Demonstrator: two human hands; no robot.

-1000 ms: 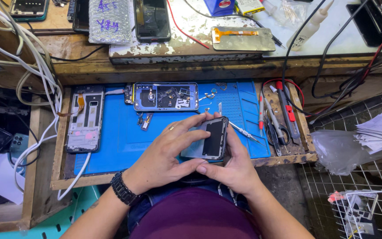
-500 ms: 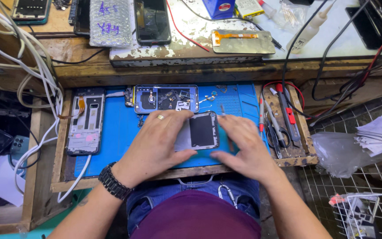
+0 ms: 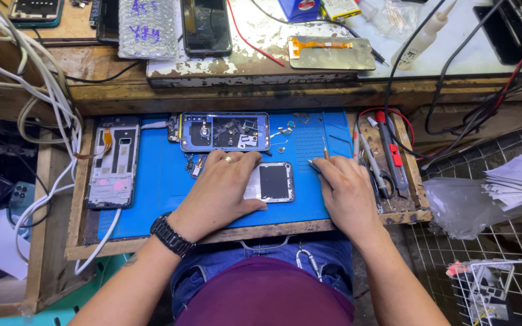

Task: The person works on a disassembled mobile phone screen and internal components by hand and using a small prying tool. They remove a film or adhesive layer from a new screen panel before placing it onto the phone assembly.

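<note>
A small phone part with a dark screen-like face [image 3: 271, 182] lies flat on the blue work mat [image 3: 152, 205]. My left hand [image 3: 222, 187], with a ring and a black wristwatch, rests palm down on the part's left end. My right hand [image 3: 345, 193] lies on the mat to the right of it, fingertips at a thin tool [image 3: 324, 151]; whether they grip it I cannot tell. Just beyond my left hand sits an opened phone body with a blue frame [image 3: 225, 131], with small loose pieces beside it.
A silver phone frame [image 3: 113, 162] lies at the mat's left edge beside white cables [image 3: 43, 199]. Screwdrivers and red-handled tools [image 3: 388, 157] fill the right tray. On the upper bench are a dark phone [image 3: 206, 27], a bubble-wrapped item [image 3: 148, 27] and a display panel [image 3: 331, 53].
The phone part was held up between both hands; now it lies flat on the mat. My left hand stays on it, my right hand has moved off to the right.
</note>
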